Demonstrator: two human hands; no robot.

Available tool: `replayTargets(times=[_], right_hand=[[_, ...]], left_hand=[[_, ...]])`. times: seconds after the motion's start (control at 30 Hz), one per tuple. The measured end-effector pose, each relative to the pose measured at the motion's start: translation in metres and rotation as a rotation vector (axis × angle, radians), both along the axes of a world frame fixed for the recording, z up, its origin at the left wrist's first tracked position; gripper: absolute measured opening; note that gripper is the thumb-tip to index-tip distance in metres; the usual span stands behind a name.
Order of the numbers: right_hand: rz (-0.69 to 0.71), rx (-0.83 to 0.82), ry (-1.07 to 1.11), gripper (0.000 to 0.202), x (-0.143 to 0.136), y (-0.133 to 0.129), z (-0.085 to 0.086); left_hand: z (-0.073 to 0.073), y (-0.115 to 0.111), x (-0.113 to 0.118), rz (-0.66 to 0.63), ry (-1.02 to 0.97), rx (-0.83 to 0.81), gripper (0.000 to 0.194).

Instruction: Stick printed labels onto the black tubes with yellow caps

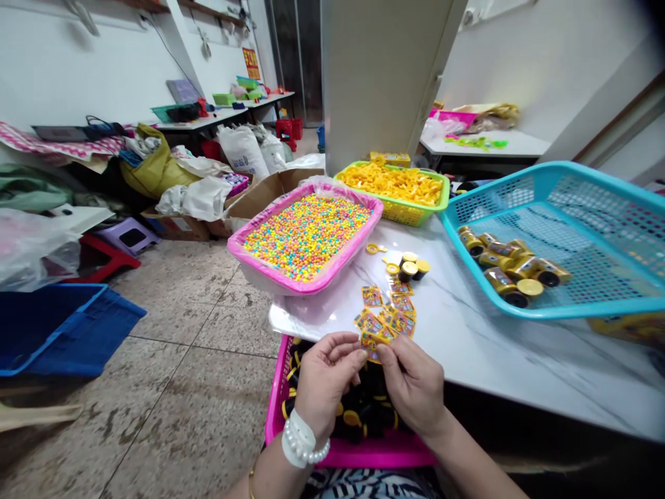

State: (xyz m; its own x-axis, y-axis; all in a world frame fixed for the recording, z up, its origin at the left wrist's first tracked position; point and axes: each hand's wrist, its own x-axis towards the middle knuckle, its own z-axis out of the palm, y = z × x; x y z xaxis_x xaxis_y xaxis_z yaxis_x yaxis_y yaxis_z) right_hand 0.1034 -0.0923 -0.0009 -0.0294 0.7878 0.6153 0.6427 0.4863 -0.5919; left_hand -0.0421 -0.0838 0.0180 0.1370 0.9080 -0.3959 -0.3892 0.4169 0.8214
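Between my two hands is a small yellow printed label (pixel 372 344), held by its edges. My left hand (pixel 332 371) pinches its left side, and my right hand (pixel 411 380) grips the right side. Just beyond lie several more printed labels (pixel 401 320), overlapping on the white table (pixel 467 339). Behind those stand several small black canisters with yellow lids (pixel 409 269). Below my hands, a magenta basket (pixel 353 454) holds many black canisters with yellow caps (pixel 352 418), partly hidden by my hands.
A pink tray (pixel 332 278) of colourful candy balls stands left, a green basket (pixel 444 197) of yellow plastic parts behind it. At right, a blue basket (pixel 597 308) holds several labelled canisters (pixel 512 267). A dark blue crate (pixel 98 333) is on the floor.
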Motion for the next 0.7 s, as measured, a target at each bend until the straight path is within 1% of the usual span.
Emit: replayTargets(times=[0.07,0.13,0.2,0.23,0.27,0.3,0.33,0.37,0.4,0.43,0.5,0.53,0.6,0.63,0.7], right_hand=[[0.020,-0.002,0.023,0.026,-0.004,0.000,0.000],[0.089,-0.024,0.041,0.028,-0.003,0.001,0.003],[0.183,-0.065,0.053,0.028,0.008,0.009,0.010],[0.190,-0.079,0.060,0.027,0.017,0.017,0.016],[0.153,-0.086,0.057,0.024,0.029,0.028,0.022],[0.063,-0.079,0.050,0.021,0.043,0.041,0.028],[-0.073,-0.063,0.023,0.015,0.059,0.056,0.034],[-0.195,-0.050,-0.053,0.016,0.074,0.073,0.037],[-0.266,-0.052,-0.126,0.025,0.089,0.090,0.038],[-0.293,-0.090,-0.198,0.029,0.101,0.105,0.036],[-0.313,-0.216,-0.315,0.031,0.119,0.130,0.028],[-0.316,-0.268,-0.344,0.029,0.125,0.138,0.023],[-0.351,-0.327,-0.359,0.023,0.131,0.143,0.015],[-0.383,-0.330,-0.352,0.022,0.132,0.141,0.013],[-0.460,-0.321,-0.322,0.031,0.132,0.128,0.016]], left_hand=[[-0.002,0.000,0.000,0.000,-0.004,-0.002,0.045],[-0.003,0.002,0.000,-0.003,-0.014,-0.004,0.045],[-0.002,0.004,-0.002,-0.031,-0.020,-0.024,0.043],[0.000,0.005,-0.004,-0.046,-0.022,-0.038,0.042],[0.001,0.007,-0.005,-0.063,-0.021,-0.051,0.041],[0.003,0.008,-0.007,-0.079,-0.017,-0.059,0.041],[0.004,0.009,-0.008,-0.086,-0.015,-0.058,0.041],[0.005,0.010,-0.009,-0.088,-0.015,-0.052,0.041],[0.006,0.010,-0.009,-0.090,-0.013,-0.043,0.040],[0.006,0.011,-0.009,-0.091,-0.012,-0.033,0.040],[0.006,0.011,-0.008,-0.099,-0.013,-0.018,0.038],[0.005,0.011,-0.007,-0.114,-0.012,-0.019,0.039],[0.002,0.011,-0.007,-0.156,-0.004,-0.034,0.042],[0.001,0.011,-0.008,-0.172,-0.001,-0.048,0.042],[-0.002,0.011,-0.009,-0.179,0.003,-0.081,0.040]])
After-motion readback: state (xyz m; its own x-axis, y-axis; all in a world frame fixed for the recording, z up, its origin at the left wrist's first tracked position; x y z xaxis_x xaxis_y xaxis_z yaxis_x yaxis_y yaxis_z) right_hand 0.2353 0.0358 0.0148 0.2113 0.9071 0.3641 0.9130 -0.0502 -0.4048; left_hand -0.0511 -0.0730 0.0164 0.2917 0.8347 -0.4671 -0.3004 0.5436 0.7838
